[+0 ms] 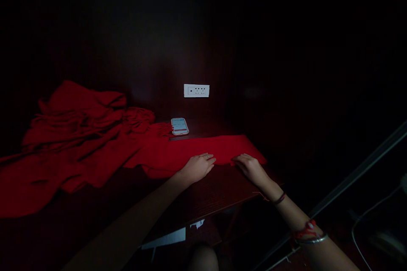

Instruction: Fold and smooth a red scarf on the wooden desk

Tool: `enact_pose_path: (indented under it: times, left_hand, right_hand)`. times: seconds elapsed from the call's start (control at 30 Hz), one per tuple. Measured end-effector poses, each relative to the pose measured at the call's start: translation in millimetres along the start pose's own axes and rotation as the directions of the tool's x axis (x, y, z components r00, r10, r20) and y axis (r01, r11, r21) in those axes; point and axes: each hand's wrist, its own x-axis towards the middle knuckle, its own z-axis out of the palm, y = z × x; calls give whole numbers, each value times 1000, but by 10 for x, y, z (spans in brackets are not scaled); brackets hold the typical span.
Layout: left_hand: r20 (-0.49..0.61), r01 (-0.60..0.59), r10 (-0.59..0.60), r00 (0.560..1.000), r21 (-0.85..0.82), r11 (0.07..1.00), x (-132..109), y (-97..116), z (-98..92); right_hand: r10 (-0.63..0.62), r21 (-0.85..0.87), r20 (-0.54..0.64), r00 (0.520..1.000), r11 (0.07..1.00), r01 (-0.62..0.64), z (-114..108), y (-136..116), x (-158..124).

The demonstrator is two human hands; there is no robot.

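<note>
- We've red cloth (pixel 140 146) heaped toward the worktop (pixel 219 188)'s left end, flattened toward its right edge; it looks soft, light, best pinched by the hem.
- Our left hand (pixel 197 167) lies over it, fingers loosely extended.
- Our right hand (pixel 252 170) bends its fingers at the hem; pinching, we can't tell.

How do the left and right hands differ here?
The left hand slants rightward in the picture, the right hand leftward. The left hand shows a ring; none can be made out on the right hand. The right arm wears a bangle; none shows on the left arm. Both hands are at the red cloth's near edge.
</note>
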Motion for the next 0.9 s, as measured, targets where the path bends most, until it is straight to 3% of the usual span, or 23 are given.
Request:
enact_pose_path:
  times: [0.3, 0.4, 0.5, 0.57, 0.73, 0.9]
  left_hand:
    - [6, 13, -13, 1000, 8, 1000, -3, 24, -35]
    - [9, 20, -20, 1000, 10, 1000, -12, 20, -25]
    - [-2, 37, -37, 999, 15, 999, -18, -1, 6]
    - [7, 59, -59, 998, 12, 998, -18, -20, 34]
    - [55, 64, -65, 996, 28, 998, -31, -32, 58]
    - [49, 45, -45, 998, -9, 999, -57, -29, -24]
  right_hand:
    - [27, 143, 18, 999, 989, -30, -126, 129, -142]
    - [127, 140, -27, 992, 983, -122, -182, 211, -93]
    - [295, 39, -75, 952, 955, -293, -125, 362, -10]
    - [352, -66, -25, 936, 933, -353, -32, 460, 26]
    - [424, -280, 50, 904, 875, -395, 137, 585, 3]
    - [506, -331, 173, 845, 838, -434, 13, 559, 98]
